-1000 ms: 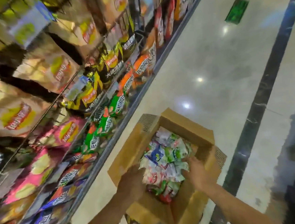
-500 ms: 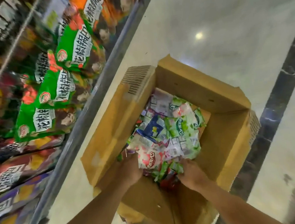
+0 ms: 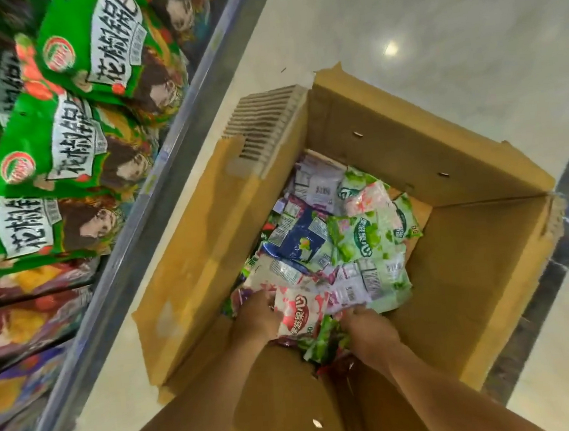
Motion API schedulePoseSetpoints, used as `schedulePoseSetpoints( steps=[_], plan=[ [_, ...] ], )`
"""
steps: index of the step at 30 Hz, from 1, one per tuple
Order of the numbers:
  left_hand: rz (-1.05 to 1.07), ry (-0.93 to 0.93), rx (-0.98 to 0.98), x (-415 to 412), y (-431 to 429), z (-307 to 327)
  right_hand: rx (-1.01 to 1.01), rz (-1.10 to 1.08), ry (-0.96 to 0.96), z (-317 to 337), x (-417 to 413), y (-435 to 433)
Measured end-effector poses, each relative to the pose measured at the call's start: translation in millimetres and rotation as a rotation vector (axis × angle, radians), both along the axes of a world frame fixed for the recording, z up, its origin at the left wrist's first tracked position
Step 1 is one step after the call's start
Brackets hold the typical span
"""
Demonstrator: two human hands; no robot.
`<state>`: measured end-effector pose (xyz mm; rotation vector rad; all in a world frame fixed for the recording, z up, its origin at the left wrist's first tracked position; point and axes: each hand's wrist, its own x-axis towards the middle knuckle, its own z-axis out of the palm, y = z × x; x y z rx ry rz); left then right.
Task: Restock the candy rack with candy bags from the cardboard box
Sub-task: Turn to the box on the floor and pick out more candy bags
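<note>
Now the left hand (image 3: pixel 255 315) pinched a pink-and-white plastic candy bag (image 3: pixel 298 313); the right hand (image 3: pixel 368 328), half hidden, maybe held green bags (image 3: pixel 322 344) beside it. Slippery bags could spill.

Matt brown cardboard box (image 3: pixel 480 267) holds glossy plastic candy bags (image 3: pixel 364 239); the floor (image 3: pixel 432 30) is polished, reflective stone.

Box (image 3: pixel 408 156): top stood open, flaps spread outward. Heaped bags (image 3: pixel 357 243) blocked its left side; bare cardboard showed at right. Rack (image 3: pixel 156 178) edge ran close beside the left flap (image 3: pixel 203 250); floor (image 3: pixel 432 30) lay open beyond.
</note>
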<state>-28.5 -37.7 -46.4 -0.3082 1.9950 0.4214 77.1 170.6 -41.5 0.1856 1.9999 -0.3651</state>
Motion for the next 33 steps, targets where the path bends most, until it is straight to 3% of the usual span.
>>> schedulePoseSetpoints(
  steps=[8,17,23,33],
  plan=[
    [-0.172,-0.096,0.131,-13,8,49,0.02,0.085,0.018,42,-7,14],
    [-0.228,-0.016,0.121,-49,15,158,0.029,0.038,0.158,147,-49,36],
    [-0.215,0.057,0.149,-75,15,264,0.071,0.045,0.179,252,-83,48],
    [-0.193,0.147,0.295,-81,-8,470,0.015,-0.285,0.408,458,-74,35]
  ],
)
